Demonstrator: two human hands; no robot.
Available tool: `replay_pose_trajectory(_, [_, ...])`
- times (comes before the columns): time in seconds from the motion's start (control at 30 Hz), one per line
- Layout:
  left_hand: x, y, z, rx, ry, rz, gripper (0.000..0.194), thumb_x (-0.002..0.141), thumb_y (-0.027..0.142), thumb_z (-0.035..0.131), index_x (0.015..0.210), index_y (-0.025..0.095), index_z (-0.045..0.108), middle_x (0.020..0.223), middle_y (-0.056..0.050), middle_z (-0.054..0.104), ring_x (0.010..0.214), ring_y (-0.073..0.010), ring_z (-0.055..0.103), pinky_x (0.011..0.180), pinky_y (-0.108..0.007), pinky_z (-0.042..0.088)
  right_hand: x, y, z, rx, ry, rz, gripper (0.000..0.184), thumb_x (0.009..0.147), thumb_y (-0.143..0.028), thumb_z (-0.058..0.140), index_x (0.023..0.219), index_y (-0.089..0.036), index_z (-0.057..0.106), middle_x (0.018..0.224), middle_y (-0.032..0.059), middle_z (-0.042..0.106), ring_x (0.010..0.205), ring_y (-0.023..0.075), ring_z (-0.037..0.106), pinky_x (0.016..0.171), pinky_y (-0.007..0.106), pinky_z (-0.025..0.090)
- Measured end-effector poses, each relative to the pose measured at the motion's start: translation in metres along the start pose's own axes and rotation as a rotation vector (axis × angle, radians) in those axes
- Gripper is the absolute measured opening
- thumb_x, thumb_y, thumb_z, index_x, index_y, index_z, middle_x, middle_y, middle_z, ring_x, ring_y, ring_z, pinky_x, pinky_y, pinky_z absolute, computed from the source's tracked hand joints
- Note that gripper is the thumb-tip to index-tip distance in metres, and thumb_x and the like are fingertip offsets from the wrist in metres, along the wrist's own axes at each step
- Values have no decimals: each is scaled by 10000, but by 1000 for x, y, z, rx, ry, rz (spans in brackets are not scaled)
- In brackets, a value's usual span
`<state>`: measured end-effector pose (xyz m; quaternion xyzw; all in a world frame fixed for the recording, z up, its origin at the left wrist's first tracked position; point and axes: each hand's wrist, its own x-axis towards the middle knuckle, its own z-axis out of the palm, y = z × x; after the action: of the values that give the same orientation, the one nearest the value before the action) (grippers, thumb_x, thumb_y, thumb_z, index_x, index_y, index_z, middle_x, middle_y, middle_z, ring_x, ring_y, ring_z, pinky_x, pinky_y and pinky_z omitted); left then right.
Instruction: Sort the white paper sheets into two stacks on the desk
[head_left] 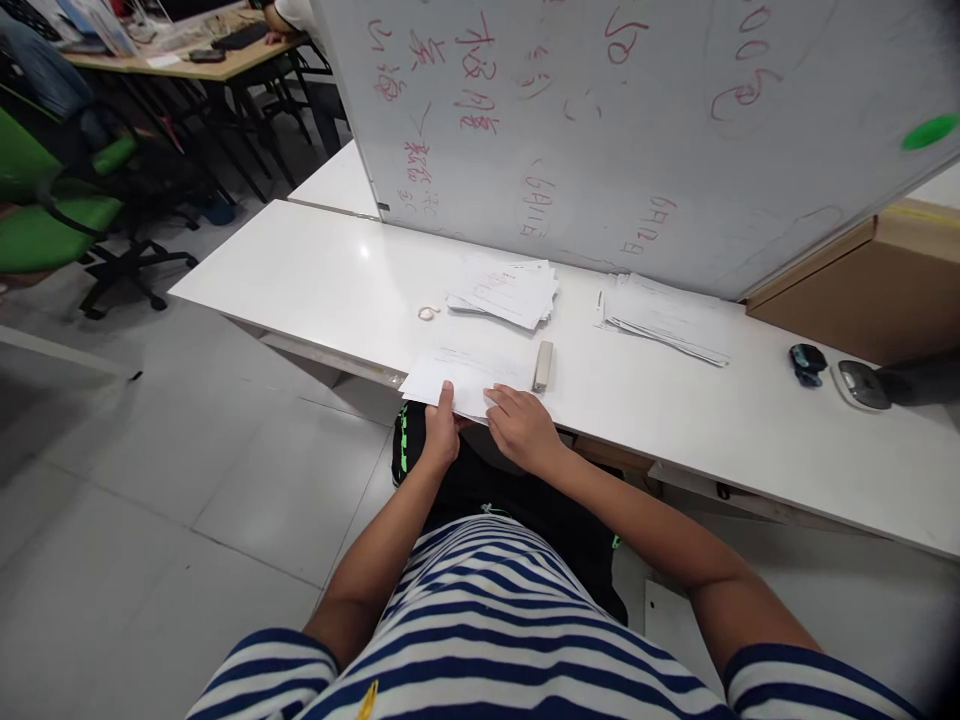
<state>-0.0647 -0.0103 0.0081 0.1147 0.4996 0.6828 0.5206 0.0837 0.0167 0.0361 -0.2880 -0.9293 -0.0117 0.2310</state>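
A few white printed sheets (461, 375) lie at the front edge of the white table (322, 275). My left hand (441, 432) grips their near edge, thumb on top and fingers under the rim. My right hand (521, 425) rests on the sheets beside it, fingers curled down onto the paper. A grey stapler (542, 365) lies just beyond my right hand, touching the sheets' right side. A rubber band (428, 313) lies farther back to the left.
Two paper stacks (510, 290) (664, 320) lie against a whiteboard (600, 120) with red writing. A cardboard box (862, 290), a dark small object (807, 362) and a mouse (862, 383) sit at the right. Green office chairs (52, 200) and another desk with a person stand at the back left.
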Motion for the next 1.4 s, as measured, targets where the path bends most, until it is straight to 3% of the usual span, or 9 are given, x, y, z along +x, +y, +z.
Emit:
replay_pose_trajectory(0.3, [1, -6, 5, 14, 130, -25, 319, 846, 306, 641, 1106, 122, 646, 1123, -133, 690, 900, -218, 695, 756, -348, 586, -15, -10, -7, 93, -24, 107, 184, 936, -276, 515, 968, -167, 659, 1196, 115, 660, 1166, 289, 563, 898, 419, 452])
replay_pose_trajectory(0.53, [2, -13, 1, 49, 147, -27, 286, 857, 299, 623, 1072, 112, 652, 1137, -139, 680, 899, -214, 690, 759, -359, 587, -29, -13, -2, 204, -85, 198, 200, 938, -284, 515, 1033, -185, 662, 1193, 108, 671, 1048, 254, 633, 880, 419, 460])
replay_pose_trajectory(0.67, [0, -13, -1, 45, 154, -13, 292, 856, 296, 633, 1085, 114, 646, 1167, -145, 668, 952, -224, 683, 777, -354, 583, -31, -13, 0, 281, -24, 258, 202, 940, -279, 503, 1029, -197, 664, 1170, 92, 682, 1062, 247, 628, 911, 420, 442])
replay_pose_trajectory(0.8, [1, -11, -5, 85, 191, -2, 322, 857, 301, 646, 1124, 121, 632, 1192, -144, 658, 932, -212, 685, 750, -326, 586, -28, -9, -2, 448, 64, 541, 194, 920, -326, 509, 1003, -212, 643, 1097, 83, 671, 1041, 234, 608, 900, 398, 449])
replay_pose_trajectory(0.93, [3, -11, -12, 128, 214, -15, 328, 859, 311, 652, 1118, 111, 633, 1149, -148, 672, 855, -195, 689, 705, -317, 592, -26, -4, -2, 765, -81, 952, 317, 842, -514, 564, 942, -213, 567, 921, 50, 634, 855, 209, 605, 786, 375, 489])
replay_pose_trajectory(1.0, [4, -11, -14, 122, 220, -11, 325, 859, 303, 655, 1123, 115, 632, 1148, -144, 672, 845, -186, 687, 702, -309, 593, -27, -2, 0, 873, -137, 1082, 387, 801, -580, 584, 926, -216, 536, 896, 33, 616, 824, 198, 597, 778, 369, 487])
replay_pose_trajectory(1.1, [4, -10, -14, 103, 222, -7, 317, 856, 293, 663, 1121, 121, 631, 1158, -136, 669, 845, -177, 685, 708, -301, 592, -29, -3, 5, 962, -111, 1185, 441, 775, -602, 606, 972, -217, 523, 990, 41, 610, 868, 194, 606, 838, 373, 475])
replay_pose_trajectory(1.3, [-10, 2, -12, 119, 209, -23, 317, 854, 297, 668, 1114, 118, 639, 1147, -136, 671, 847, -181, 683, 698, -297, 592, -35, -22, 5, 1248, -46, 1392, 639, 762, -550, 668, 1260, -239, 414, 1186, 78, 619, 961, 209, 651, 879, 375, 505])
replay_pose_trajectory(1.4, [-20, 8, -14, 142, 127, -30, 356, 834, 332, 693, 1123, 130, 645, 1174, -139, 662, 907, -211, 682, 722, -318, 595, -31, -27, 0, 1421, -25, 1378, 590, 766, -524, 689, 1236, -221, 503, 1206, 82, 645, 1048, 222, 638, 912, 360, 513])
